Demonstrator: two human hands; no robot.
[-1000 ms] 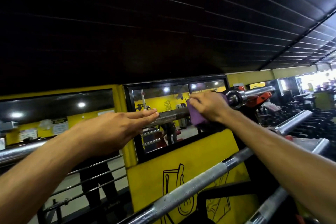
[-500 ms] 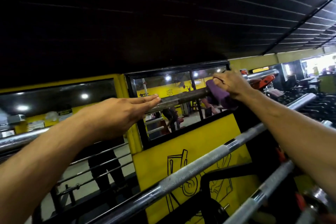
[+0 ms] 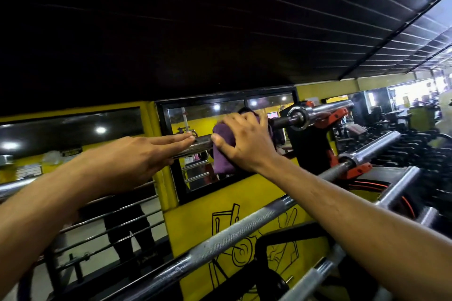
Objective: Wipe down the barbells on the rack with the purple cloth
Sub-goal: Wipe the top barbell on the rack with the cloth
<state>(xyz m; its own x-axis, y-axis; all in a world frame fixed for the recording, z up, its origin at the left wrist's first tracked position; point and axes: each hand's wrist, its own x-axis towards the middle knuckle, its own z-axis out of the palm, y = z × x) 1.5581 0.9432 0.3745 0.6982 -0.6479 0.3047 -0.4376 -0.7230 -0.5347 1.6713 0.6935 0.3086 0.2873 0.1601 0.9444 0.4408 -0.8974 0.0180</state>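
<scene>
Top barbell [image 3: 200, 145]: dark, worn shaft, running from lower left to upper right across the mirrored window [image 3: 227, 110]; its chrome collar and sleeve [image 3: 325, 111] sit at the right end, resting on an orange-and-black rack hook [image 3: 338, 117].

Purple cloth [image 3: 221, 154]: draped over the top barbell's shaft, just left of the collar, one end hanging below the bar.

Right hand [image 3: 247, 144]: fingers curled over the cloth, thumb pressed to its left side, gripping cloth and shaft together.

Left hand [image 3: 137, 157]: flat, fingers straight and together, fingertips touching the shaft just left of the cloth; holds nothing.

Second barbell [image 3: 244, 225]: knurled silver shaft, below and nearer the camera, passing under the right forearm; its sleeve extends to the upper right.

Third barbell [image 3: 315, 276]: lower right, partly hidden by the right forearm.

Yellow wall panel [image 3: 195, 222]: behind the rack, bearing black line drawings.

Ceiling [image 3: 171, 32]: dark, slatted.
</scene>
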